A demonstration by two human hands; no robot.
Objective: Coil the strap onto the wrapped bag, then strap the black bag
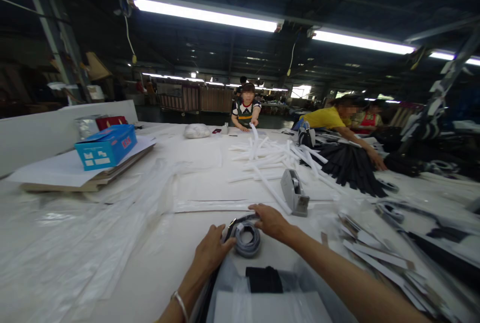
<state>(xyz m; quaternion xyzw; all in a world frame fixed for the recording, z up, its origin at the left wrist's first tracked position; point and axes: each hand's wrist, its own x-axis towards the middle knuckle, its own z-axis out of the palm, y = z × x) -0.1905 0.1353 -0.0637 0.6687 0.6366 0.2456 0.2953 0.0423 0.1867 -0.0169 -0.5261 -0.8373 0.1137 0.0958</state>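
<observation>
My left hand and my right hand both close around a coiled grey belt on the white table. The left hand grips the coil's left side, with a bracelet on its wrist. The right hand curls over the coil's top right edge. Just below the coil lies a clear plastic bag with a dark item inside, near my body.
A grey tape dispenser stands just beyond my right hand. White strips and black strips lie farther out. A blue box sits on boards at left. Clear plastic sheets cover the left. Other people work at the far edge.
</observation>
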